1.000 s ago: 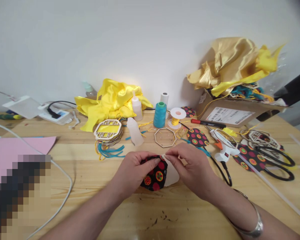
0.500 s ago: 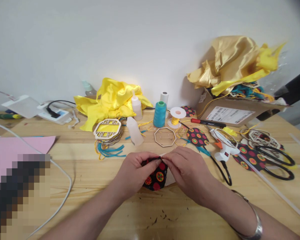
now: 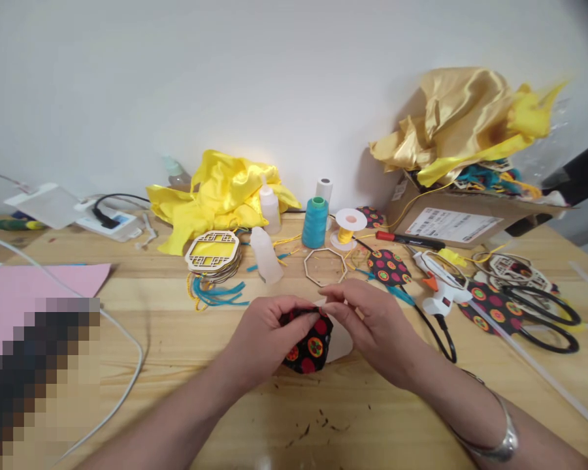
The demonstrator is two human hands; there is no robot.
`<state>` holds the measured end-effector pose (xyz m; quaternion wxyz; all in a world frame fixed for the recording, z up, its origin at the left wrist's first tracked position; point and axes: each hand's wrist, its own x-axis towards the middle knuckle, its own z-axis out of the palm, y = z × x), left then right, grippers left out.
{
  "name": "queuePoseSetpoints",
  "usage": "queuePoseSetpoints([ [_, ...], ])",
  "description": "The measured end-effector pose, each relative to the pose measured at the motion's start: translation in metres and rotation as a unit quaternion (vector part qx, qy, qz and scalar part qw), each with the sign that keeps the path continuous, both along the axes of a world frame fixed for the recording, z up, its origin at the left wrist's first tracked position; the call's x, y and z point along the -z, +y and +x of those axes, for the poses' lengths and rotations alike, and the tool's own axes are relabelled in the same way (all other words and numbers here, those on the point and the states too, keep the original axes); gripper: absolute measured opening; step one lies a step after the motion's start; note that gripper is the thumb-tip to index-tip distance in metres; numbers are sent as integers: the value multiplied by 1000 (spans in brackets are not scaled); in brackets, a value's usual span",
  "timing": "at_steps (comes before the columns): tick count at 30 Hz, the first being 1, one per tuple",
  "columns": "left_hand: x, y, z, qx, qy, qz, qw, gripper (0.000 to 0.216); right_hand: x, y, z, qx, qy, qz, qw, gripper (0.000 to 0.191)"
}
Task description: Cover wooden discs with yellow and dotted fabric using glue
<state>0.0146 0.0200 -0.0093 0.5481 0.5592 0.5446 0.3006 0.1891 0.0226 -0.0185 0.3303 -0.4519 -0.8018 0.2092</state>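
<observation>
- Evidently both hands are at work on one small piece of patterned cloth (image 3: 310,358), black with red and orange-green rounds, held up above the near middle of the counter (image 3: 176,391).
- The left hand (image 3: 264,333) grasps it from the left, thumb laid over the upper part of the near face, the other fingers behind and mostly out of sight.
- The right hand (image 3: 379,329) has thumb and forefinger drawn together at the cloth's upper right edge; whether they pinch cloth, the white sheet (image 3: 340,346) or nothing, I cannot tell.
- That white sheet shows behind the cloth, on its right, below the right hand; it looks thin and pale, and how it is joined is hidden.
- Probably the cloth is very light and soft, apt to crease or slide under a loose thumb; the firm cornered outline hints at a stiffer backing, though that is a guess.
- Best held, I would judge, by a flat thumb-and-finger pinch close to the edge being worked, with little squeeze, as the white sheet may wrinkle or tear.
- Just beyond the hands lie a thin octagonal frame (image 3: 306,264) and a translucent bottle (image 3: 266,254); farther off stands a teal thread spool (image 3: 315,224).
- Right of the right hand rests a white glue gun (image 3: 441,301).
</observation>
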Motion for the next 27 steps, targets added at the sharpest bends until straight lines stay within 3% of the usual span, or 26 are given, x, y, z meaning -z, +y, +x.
queuePoseSetpoints([
  [4,-2,-2,1,24,-2,-26,999,12,-2,0,-1,-30,17,-57,998,15],
  [11,3,8,-6,-20,-125,-74,989,34,-11,11,14,83,26,-89,992,15],
  [15,3,10,-8,-58,-110,-59,990,17,-16,15,20,77,25,-156,984,21],
  [20,5,7,-7,-13,-114,-74,991,12,-14,19,23,29,68,-261,963,21],
  [23,8,7,-6,2,-104,-86,991,13,-10,22,25,43,59,-285,956,20],
  [27,10,10,-5,-25,-44,-99,994,16,-7,26,27,49,30,-306,950,19],
])
